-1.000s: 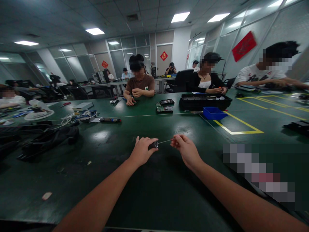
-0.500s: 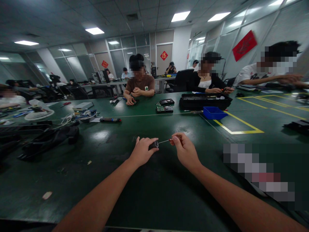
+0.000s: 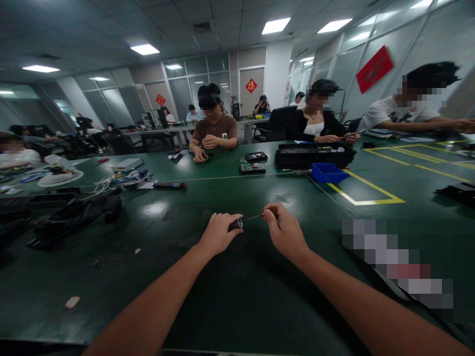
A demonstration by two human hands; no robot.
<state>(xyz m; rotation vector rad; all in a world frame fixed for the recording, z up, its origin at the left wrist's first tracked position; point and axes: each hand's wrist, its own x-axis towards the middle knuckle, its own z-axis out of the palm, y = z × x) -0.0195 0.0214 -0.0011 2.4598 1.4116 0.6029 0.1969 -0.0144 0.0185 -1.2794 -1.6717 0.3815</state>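
Observation:
My left hand (image 3: 218, 232) is closed round a small dark cylinder (image 3: 236, 224) with a pale ring at its right end; most of its body is hidden by the fingers. My right hand (image 3: 284, 225) grips a screwdriver (image 3: 267, 213) by its reddish handle. The thin metal shaft points left toward the ringed end of the cylinder. Whether the tip touches the cylinder I cannot tell. Both hands are above the green table (image 3: 230, 306), near its middle.
Beyond my hands are circuit-board drives (image 3: 252, 168), a long black housing (image 3: 315, 156) and a blue bin (image 3: 329, 173). Left lie a dark pen-like tool (image 3: 169, 185), cables (image 3: 106, 184) and black parts (image 3: 77, 217). A blurred-out flat item (image 3: 393, 267) is at right. Co-workers sit across.
The screwdriver has turned a little in my right hand, showing more handle, and its tip sits slightly clear of where it met the cylinder's end. My left hand keeps its grip.

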